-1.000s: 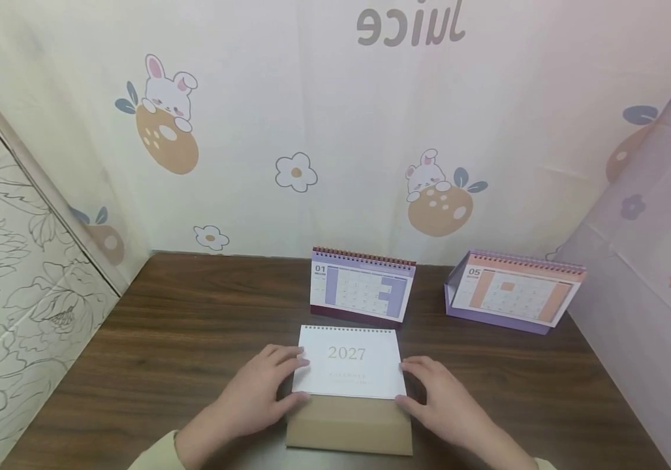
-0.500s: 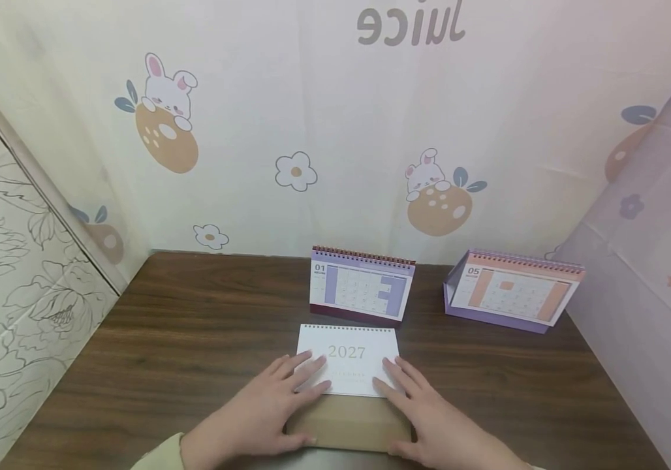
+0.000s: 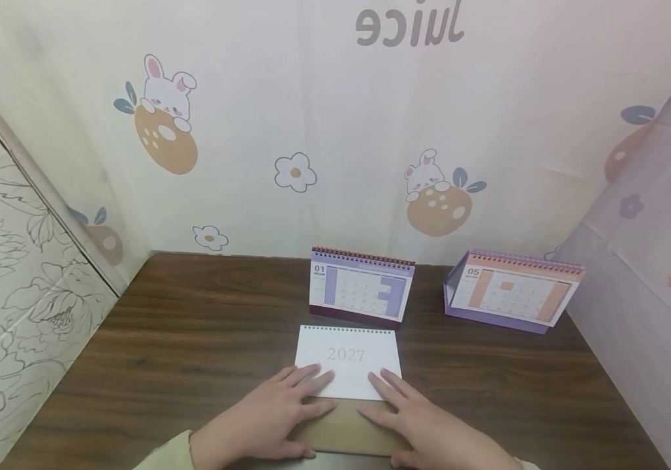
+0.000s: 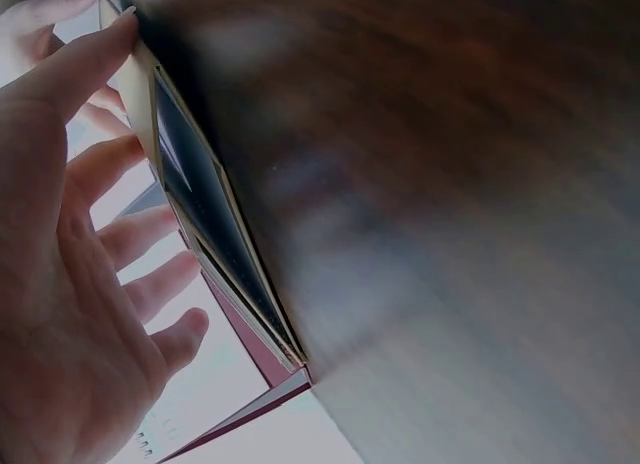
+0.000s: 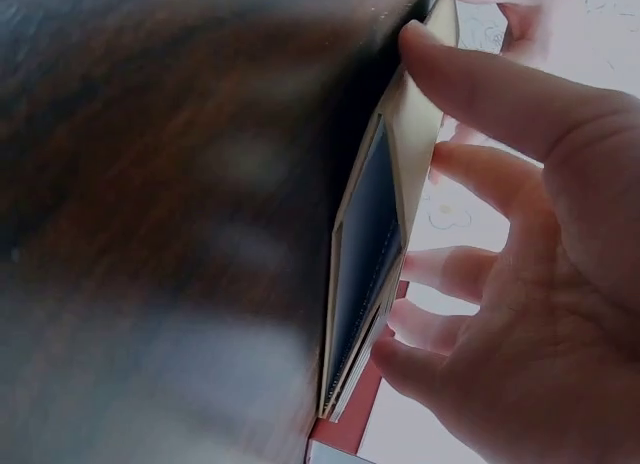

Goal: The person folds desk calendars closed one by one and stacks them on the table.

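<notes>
Panel with line-drawn flowers [image 3: 12, 261] at far left, beside the wood-grain counter [image 3: 194, 333]. Next, left hand [image 3: 273, 411]: fingers spread, nearly straight, on the left part of the 2027 desk calendar [image 3: 348, 385], thumb by its front edge. Not gripping. Can't tell how hard it presses.

Calendar lies low near the front of the counter, between the hands. White cover [image 3: 344, 341] toward the back, tan base [image 3: 347, 431] showing in front of it. Both wrist views show a hollow inside the folded card, so not fully flat. Likely trouble: pressing over that hollow could crease the card or drop the fold unevenly, esp. if one side takes more load. Cover looks smooth, so fingertips could skid and drag it against the spiral binding.

Just behind it: calendar showing 01 [image 3: 361, 290], purple and white on a maroon base, standing. Can't confirm whether the two touch. Any push away from the person would probably shove or tip it; margin looks thin.

Right hand [image 3: 429, 418] about mirrors the left: fingers extended over the cover's right part and the base, thumb by the front corner, nothing pinched. If it pushes harder than the left, calendar could skew.

Far right, calendar showing 05 [image 3: 517, 294], orange on a purple stand, angled, well apart from both hands. Low risk there.
</notes>
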Motion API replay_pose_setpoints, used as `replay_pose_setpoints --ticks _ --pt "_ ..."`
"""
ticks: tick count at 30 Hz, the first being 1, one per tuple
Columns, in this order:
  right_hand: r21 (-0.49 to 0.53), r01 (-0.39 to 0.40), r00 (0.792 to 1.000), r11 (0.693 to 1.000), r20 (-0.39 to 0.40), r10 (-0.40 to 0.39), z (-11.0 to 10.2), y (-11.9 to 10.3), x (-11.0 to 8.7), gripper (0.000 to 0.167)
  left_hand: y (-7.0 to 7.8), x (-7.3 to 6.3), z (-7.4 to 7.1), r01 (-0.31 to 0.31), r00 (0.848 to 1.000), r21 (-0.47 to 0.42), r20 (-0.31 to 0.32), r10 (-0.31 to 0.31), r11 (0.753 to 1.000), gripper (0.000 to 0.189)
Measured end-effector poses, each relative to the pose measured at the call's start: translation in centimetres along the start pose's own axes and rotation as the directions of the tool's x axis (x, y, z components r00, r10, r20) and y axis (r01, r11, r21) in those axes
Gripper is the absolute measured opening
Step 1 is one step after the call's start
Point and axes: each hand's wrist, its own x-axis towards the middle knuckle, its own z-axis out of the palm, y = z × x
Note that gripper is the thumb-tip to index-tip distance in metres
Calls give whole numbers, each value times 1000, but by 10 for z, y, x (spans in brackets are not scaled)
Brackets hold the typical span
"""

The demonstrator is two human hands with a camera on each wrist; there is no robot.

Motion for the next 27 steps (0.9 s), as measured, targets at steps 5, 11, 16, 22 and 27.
replay_pose_setpoints --ticks 5,11,16,22,27 --pt "-15 11 1000 1000 1 -11 3 2 1 80 -1 1 3 -4 1000 -1 12 4 1000 73" --pt "5 -20 999 1000 28 19 3 2 2 75 -1 2 6 12 999 -30 46 -10 999 71" --pt "32 -39 997 999 61 37 3 1 3 73 1 2 6 28 997 -38 71 -25 999 71" --pt "37 -37 997 999 75 34 5 3 3 71 4 3 3 43 994 -27 103 -40 999 70" --pt "18 -42 997 999 65 41 5 3 5 74 4 7 -2 76 989 -40 130 -70 996 69"
